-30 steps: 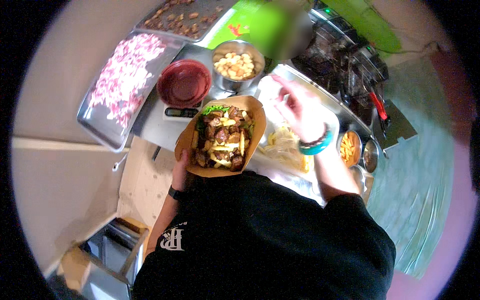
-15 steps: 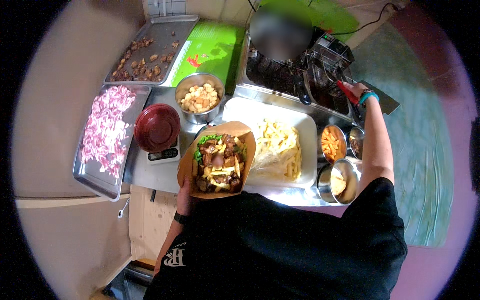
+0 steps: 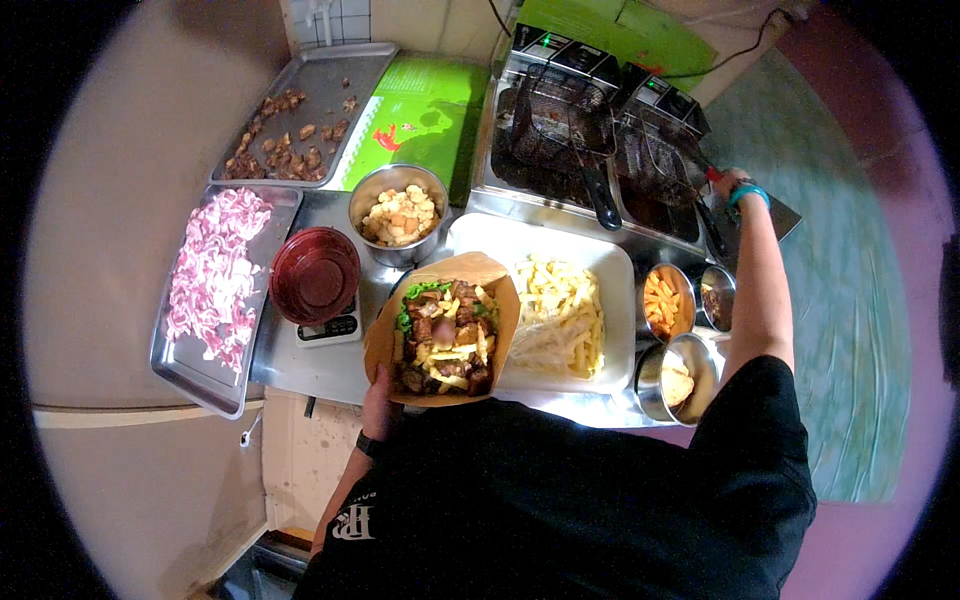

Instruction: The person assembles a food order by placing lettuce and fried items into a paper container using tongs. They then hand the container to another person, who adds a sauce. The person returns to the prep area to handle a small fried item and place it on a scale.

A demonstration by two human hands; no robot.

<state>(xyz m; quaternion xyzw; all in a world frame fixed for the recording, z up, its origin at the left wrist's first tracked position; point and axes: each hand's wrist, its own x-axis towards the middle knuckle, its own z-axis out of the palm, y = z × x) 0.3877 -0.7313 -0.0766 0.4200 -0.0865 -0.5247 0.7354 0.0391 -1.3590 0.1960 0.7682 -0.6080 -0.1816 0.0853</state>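
Observation:
My left hand holds a brown paper cone from below; it is filled with meat chunks, fries and some green leaves. The cone hovers over the steel counter, beside a white tray of fries. My right hand, with a teal wristband, is stretched out to the far right and grips the red handle of a fryer basket that sits in the right well of a double fryer.
A red bowl sits on a small scale. A steel bowl of croutons, a tray of pink onion, a tray of browned meat and small steel pots of toppings surround the counter.
My right arm has swung from above the fries tray out to the fryer at the right and taken the basket handle. The cone stays held in my left hand.

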